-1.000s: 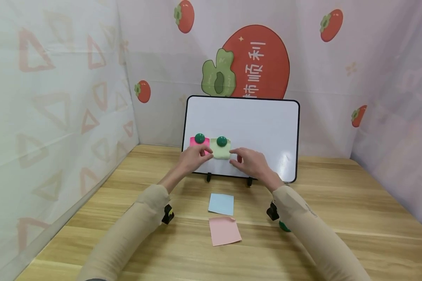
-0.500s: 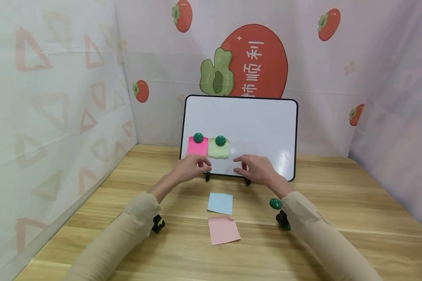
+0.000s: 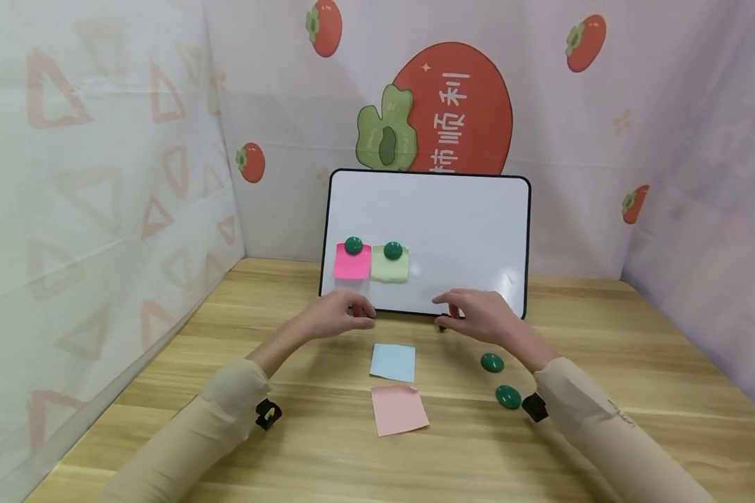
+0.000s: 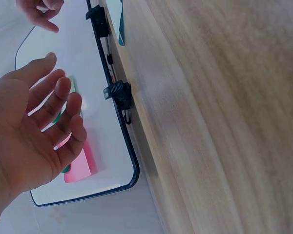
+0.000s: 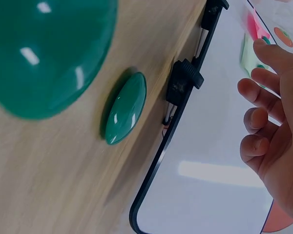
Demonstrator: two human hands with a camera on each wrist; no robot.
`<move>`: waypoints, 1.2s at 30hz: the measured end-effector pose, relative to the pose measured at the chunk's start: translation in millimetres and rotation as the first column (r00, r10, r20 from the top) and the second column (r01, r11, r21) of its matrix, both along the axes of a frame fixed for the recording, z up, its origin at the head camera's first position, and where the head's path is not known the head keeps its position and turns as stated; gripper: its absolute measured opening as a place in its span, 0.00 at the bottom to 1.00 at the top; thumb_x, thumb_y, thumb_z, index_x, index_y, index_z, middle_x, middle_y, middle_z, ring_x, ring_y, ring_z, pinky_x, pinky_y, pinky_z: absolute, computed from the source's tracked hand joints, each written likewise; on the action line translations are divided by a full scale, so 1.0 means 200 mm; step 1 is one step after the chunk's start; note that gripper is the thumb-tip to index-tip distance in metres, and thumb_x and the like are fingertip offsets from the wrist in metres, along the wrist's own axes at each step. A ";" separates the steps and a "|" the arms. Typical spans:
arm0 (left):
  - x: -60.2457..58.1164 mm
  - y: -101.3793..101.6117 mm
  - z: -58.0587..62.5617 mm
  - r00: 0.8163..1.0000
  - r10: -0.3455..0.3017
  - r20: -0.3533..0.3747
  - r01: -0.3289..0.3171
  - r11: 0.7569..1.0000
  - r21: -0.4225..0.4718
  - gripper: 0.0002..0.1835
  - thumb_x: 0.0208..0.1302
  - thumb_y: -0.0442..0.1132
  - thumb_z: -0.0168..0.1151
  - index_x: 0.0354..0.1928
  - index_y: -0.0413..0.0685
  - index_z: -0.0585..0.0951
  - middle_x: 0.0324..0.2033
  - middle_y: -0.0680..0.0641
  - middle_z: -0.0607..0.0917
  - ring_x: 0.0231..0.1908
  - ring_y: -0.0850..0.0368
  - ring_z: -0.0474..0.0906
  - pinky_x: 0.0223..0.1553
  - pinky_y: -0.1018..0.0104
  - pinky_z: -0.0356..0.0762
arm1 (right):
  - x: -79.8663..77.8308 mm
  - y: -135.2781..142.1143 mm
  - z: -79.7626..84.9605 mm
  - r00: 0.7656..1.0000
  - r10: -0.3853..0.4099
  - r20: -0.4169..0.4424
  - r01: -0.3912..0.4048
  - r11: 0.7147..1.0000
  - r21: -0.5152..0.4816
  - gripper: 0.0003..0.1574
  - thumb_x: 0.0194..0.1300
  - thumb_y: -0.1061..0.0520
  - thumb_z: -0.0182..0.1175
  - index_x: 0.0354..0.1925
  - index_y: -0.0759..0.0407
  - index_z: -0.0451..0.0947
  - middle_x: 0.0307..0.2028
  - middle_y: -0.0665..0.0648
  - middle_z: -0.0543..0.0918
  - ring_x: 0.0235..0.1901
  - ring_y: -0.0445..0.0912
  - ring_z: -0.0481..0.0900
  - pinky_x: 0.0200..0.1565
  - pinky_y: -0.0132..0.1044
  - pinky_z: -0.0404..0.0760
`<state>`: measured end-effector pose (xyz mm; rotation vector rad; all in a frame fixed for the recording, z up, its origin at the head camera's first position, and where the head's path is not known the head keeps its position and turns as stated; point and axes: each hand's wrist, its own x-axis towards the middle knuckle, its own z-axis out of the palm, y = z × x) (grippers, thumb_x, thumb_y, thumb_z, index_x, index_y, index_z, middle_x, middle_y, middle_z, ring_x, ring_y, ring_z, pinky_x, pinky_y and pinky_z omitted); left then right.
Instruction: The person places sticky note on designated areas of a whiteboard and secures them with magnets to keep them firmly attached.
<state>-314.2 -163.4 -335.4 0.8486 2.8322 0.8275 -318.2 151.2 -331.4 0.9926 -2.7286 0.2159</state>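
Observation:
My left hand [image 3: 340, 314] is held above the table before the whiteboard's lower left, fingers loosely bent and holding nothing. Opposite it, my right hand [image 3: 481, 314] hovers near the board's lower right, likewise without anything in its fingers. On the whiteboard [image 3: 459, 230], a green round magnet [image 3: 354, 245] pins a bright pink sticky note [image 3: 352, 267]. Beside that, a second green magnet [image 3: 393, 250] holds a pale green sticky note [image 3: 390, 271]. A blue sticky note [image 3: 393, 362] and a light pink sticky note [image 3: 399, 411] lie on the table between my forearms.
Two more green magnets, one farther back [image 3: 492, 362] and one nearer [image 3: 508, 397], lie on the wooden table [image 3: 327, 447] beside my right forearm. Black stand clips [image 5: 183, 80] grip the board's lower edge. Fabric with printed persimmons [image 3: 459, 112] hangs behind, and another sheet [image 3: 113, 209] stands at left.
Both hands have drawn back from the pale green note, moving down and apart. The bright pink note is now fully uncovered. Both loose magnets on the right have come into view.

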 end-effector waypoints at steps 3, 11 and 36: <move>0.03 0.00 0.01 0.999 -0.031 0.040 0.032 0.999 -0.023 0.16 0.66 0.50 0.65 0.50 0.50 0.85 0.32 0.56 0.83 0.33 0.60 0.77 0.37 0.65 0.75 | 0.03 0.02 0.00 1.000 0.012 0.006 -0.012 1.000 0.001 0.25 0.63 0.44 0.68 0.55 0.52 0.82 0.26 0.42 0.77 0.23 0.35 0.68 0.25 0.30 0.68; 0.11 0.00 0.02 0.979 -0.059 0.197 0.077 0.993 -0.086 0.10 0.65 0.50 0.67 0.44 0.57 0.85 0.32 0.55 0.83 0.29 0.59 0.79 0.34 0.63 0.78 | 0.10 0.08 -0.02 0.999 0.021 0.041 -0.022 0.999 0.028 0.24 0.64 0.43 0.67 0.54 0.52 0.83 0.24 0.39 0.75 0.23 0.34 0.68 0.24 0.29 0.68; 0.24 0.06 -0.06 0.956 -0.152 0.253 0.189 0.973 -0.129 0.04 0.57 0.42 0.73 0.35 0.54 0.89 0.27 0.58 0.82 0.28 0.65 0.74 0.31 0.71 0.72 | 0.29 0.23 -0.07 0.992 0.059 0.110 -0.062 0.998 0.026 0.24 0.65 0.43 0.66 0.55 0.51 0.82 0.25 0.35 0.74 0.22 0.29 0.66 0.27 0.26 0.68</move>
